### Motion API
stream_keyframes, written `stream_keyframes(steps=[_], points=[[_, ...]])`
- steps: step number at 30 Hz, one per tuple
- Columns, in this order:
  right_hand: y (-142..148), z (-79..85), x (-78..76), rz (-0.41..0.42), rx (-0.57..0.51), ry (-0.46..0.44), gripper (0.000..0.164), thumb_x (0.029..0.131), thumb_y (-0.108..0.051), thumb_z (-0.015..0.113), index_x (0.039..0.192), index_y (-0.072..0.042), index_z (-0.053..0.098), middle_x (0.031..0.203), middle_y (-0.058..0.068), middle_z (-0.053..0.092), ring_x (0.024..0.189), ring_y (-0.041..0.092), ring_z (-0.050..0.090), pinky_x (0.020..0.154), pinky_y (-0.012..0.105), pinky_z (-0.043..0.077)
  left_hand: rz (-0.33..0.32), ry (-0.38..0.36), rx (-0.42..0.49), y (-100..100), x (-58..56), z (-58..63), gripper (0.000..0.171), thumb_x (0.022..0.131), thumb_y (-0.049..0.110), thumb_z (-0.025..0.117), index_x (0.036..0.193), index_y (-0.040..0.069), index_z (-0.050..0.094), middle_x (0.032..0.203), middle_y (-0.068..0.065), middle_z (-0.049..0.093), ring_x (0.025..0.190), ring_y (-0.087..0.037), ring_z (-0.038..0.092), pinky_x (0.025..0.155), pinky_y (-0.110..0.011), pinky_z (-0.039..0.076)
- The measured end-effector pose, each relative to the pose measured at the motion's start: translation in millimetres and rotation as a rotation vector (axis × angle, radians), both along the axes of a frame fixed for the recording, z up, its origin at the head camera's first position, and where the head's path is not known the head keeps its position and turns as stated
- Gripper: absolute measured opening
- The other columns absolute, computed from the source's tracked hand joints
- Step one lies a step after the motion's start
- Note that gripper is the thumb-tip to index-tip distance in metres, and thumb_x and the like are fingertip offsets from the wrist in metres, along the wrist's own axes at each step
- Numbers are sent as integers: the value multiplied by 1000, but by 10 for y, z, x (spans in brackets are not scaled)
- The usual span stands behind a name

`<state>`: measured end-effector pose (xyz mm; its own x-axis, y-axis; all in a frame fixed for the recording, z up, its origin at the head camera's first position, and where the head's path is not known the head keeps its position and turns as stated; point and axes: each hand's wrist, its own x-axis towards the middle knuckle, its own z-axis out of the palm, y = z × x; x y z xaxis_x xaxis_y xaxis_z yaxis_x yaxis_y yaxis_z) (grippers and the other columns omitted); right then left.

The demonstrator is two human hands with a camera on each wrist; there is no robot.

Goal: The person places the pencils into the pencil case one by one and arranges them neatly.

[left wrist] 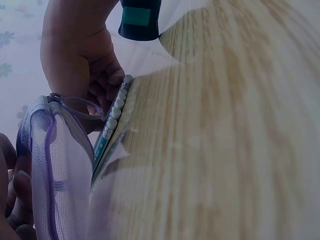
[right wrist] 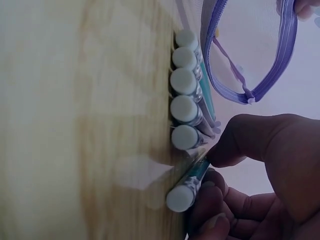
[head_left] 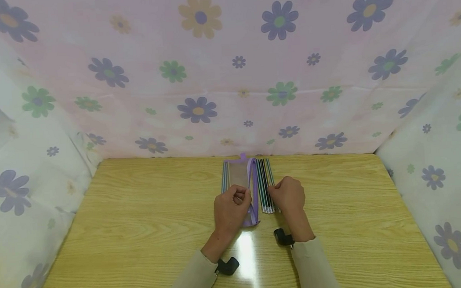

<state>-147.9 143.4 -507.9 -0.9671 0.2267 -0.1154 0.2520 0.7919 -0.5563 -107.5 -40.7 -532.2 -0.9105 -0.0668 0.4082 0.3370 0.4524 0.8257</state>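
A purple mesh zip pencil case [head_left: 238,172] lies on the table in the head view, its zipper side spread apart. My left hand [head_left: 232,207] pinches the upper edge of that opening. Just right of the case, a row of pencils [head_left: 263,184] lies side by side, white eraser ends toward me. My right hand [head_left: 290,197] is at the row's right side. In the right wrist view its thumb and fingers pinch one pencil [right wrist: 195,175], slightly apart from the others. More blue pencils [head_left: 224,177] show along the case's left edge.
The wood-grain table [head_left: 148,219] ends at a flowered cloth [head_left: 246,77] hanging behind, with more cloth at both sides. Black wrist devices [head_left: 228,266] sit on both forearms, close above the table.
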Motion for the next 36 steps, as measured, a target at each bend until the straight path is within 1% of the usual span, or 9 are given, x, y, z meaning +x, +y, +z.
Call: stream_keyframes(steps=[5, 9, 13, 19, 23, 28, 32, 36], points=[[20, 3, 7, 8, -20, -10, 35, 86, -29, 80, 58, -11, 71, 59, 2, 67, 51, 19, 60, 43, 32, 43, -3, 2, -2, -2, 5, -2, 8, 96, 13, 77, 88, 12, 76, 72, 4, 73, 57, 0, 64, 55, -19, 55], [41, 12, 14, 16, -39, -12, 39, 87, -29, 80, 54, -12, 67, 55, 0, 63, 49, 17, 55, 41, 30, 39, -5, 22, 7, 6, 3, -6, 7, 95, 12, 77, 88, 11, 76, 72, 4, 73, 56, 2, 63, 54, -18, 54], [55, 23, 26, 23, -55, 5, 41, 87, -28, 79, 52, -13, 64, 51, -2, 59, 47, 15, 50, 40, 30, 36, -7, 33, 13, 11, 2, 1, 7, 94, 12, 78, 88, 11, 76, 71, 4, 73, 56, 2, 62, 53, -18, 54], [62, 36, 32, 31, -85, 12, 39, 86, -27, 78, 52, -13, 65, 51, -3, 59, 47, 14, 50, 41, 29, 38, -12, 16, 22, 3, 0, 3, 7, 95, 11, 77, 88, 10, 76, 72, 2, 73, 57, 1, 63, 54, -19, 54], [64, 55, 35, 48, -109, 17, 37, 87, -27, 78, 55, -12, 67, 53, -2, 61, 48, 16, 54, 43, 29, 40, -14, 18, 29, -2, 1, 6, 7, 95, 10, 77, 88, 10, 76, 72, 2, 73, 57, 0, 64, 54, -19, 54], [56, 86, 37, 72, -115, 19, 33, 87, -27, 79, 60, -11, 72, 56, -1, 64, 50, 16, 56, 45, 29, 42, -24, 12, 34, -9, 2, 0, 7, 95, 11, 78, 88, 10, 76, 72, 2, 74, 57, -2, 65, 54, -18, 54], [28, 130, 49, 81, -139, 2, 30, 86, -26, 79, 62, -10, 74, 56, -1, 63, 50, 15, 55, 46, 28, 41, -25, 2, 29, -14, 3, -1, 7, 95, 13, 78, 89, 10, 76, 73, 3, 74, 58, -2, 65, 55, -18, 55], [-4, 167, 63, 108, -185, -10, 28, 85, -23, 78, 63, -8, 74, 55, -1, 63, 49, 15, 53, 46, 27, 41, -24, 11, 23, -15, 10, 8, 6, 95, 13, 78, 90, 10, 76, 73, 2, 74, 58, -2, 66, 55, -19, 55]])
